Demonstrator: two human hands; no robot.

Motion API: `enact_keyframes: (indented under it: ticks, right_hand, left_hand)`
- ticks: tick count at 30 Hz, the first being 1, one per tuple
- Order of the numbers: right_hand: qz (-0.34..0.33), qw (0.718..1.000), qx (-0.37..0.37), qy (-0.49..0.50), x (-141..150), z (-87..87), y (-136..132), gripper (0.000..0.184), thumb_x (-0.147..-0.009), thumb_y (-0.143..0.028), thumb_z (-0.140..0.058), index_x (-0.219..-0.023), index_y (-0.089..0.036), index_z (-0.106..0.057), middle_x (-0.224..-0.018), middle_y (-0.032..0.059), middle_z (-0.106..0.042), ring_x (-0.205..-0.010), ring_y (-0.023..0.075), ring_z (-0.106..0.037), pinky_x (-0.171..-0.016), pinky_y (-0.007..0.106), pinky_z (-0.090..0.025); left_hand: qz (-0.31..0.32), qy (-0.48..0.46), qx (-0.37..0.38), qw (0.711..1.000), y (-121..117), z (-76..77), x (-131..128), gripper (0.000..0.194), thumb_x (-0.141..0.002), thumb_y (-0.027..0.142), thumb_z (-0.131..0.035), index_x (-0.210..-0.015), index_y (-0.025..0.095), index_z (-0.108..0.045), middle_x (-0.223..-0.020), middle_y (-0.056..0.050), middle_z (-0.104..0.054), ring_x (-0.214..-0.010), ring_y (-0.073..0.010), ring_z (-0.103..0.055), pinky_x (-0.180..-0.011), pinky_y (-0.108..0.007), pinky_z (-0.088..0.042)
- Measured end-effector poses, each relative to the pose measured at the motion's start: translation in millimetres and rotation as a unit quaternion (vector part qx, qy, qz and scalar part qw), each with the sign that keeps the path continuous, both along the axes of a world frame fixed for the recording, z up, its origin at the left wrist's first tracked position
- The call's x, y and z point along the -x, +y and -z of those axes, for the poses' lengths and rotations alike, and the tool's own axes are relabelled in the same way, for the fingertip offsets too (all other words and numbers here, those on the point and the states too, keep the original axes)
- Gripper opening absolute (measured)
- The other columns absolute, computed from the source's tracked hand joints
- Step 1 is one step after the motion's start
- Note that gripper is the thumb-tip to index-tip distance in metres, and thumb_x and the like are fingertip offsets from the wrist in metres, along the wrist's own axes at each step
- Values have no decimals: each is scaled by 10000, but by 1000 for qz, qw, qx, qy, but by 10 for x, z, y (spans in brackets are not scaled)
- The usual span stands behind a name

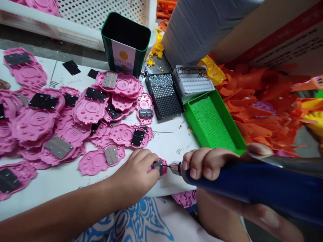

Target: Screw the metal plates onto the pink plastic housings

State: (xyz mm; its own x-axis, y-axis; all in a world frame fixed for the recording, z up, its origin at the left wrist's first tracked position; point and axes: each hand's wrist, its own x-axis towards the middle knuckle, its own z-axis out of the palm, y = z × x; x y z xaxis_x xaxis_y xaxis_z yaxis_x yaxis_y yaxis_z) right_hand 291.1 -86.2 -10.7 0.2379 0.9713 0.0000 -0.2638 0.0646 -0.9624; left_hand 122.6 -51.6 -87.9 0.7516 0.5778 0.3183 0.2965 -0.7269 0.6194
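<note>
My right hand (208, 161) is wrapped around the thick blue body of an electric screwdriver (254, 183), whose bit points left. The bit's tip meets a dark cover plate (158, 164) on a small pink plastic shell (165, 166). My left hand (140, 171) presses that shell against the white work surface with closed fingers, hiding most of it. Just left lies another pink shell (92, 162) with a grey plate screwed on. Whether a screw sits under the bit is too small to tell.
Many pink shells (40, 121) are heaped at left. Behind stand a dark green bin (123, 55), a black tray of screws (165, 97), a clear plastic tray (194, 82) and a bright green tray (214, 122). Orange plastic parts (259, 101) pile up at right, beside a carton (285, 43).
</note>
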Motion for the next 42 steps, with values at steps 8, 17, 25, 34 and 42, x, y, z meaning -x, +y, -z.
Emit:
enact_keyframes:
  ticks: [8, 17, 25, 34, 42]
  right_hand:
    - [-17, 999, -28, -10, -22, 49, -10, 450, -749, -481, -710, -1159, -376, -556, -721, -21, -606, -618, 201, -564, -621, 412, -489]
    - [-43, 989, -108, -90, -49, 125, -33, 446, -788, -432, -705, -1206, -366, -564, -691, -19, -622, -556, 200, -609, -522, 400, -538]
    - [-91, 984, -80, -130, -151, 71, 16, 279, -784, -425, -709, -1033, -312, -652, -639, -3, -626, -566, 212, -615, -527, 388, -535]
    - [-162, 973, 6, -162, -136, -76, 13, 227, -788, -448, -700, -857, -231, -710, -639, 18, -649, -630, 226, -639, -615, 417, -563]
    - [-229, 959, -12, -166, -224, 6, 108, 289, -792, -479, -684, -852, -198, -713, -650, 41, -659, -642, 237, -658, -626, 436, -564]
  left_hand:
    - [5, 4, 7, 1000, -6, 15, 8, 167, -920, 153, -513, -766, 139, -575, -872, -83, -562, -833, -196, -485, -739, -329, -428]
    - [21, 5, 23, 999, -14, 44, 39, 86, -870, 92, -532, -821, 129, -592, -961, -101, -568, -886, -210, -483, -780, -350, -428]
    - [13, 4, 24, 1000, -18, 57, 22, 135, -905, 134, -518, -791, 134, -590, -936, -91, -573, -868, -205, -484, -756, -345, -432]
    - [0, 11, 9, 1000, -53, 67, -3, 125, -853, 82, -537, -761, 139, -599, -877, -76, -567, -841, -206, -488, -734, -352, -427]
    - [-11, 21, -9, 1000, -86, 107, -5, 152, -868, 89, -524, -759, 157, -605, -894, -68, -564, -852, -205, -485, -737, -346, -404]
